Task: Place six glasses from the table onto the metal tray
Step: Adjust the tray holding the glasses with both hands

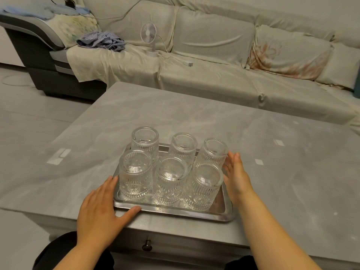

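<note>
Several clear ribbed glasses stand upside down in two rows on the metal tray near the front edge of the grey table. My left hand lies flat at the tray's front left corner, thumb along its front rim, fingers spread and holding nothing. My right hand is open beside the tray's right side, its fingers close to the two right-hand glasses; whether they touch is unclear.
A covered sofa runs behind the table, with a small white fan and a bundle of clothes on it. A drawer knob shows below the table's front edge. My knees are at the bottom.
</note>
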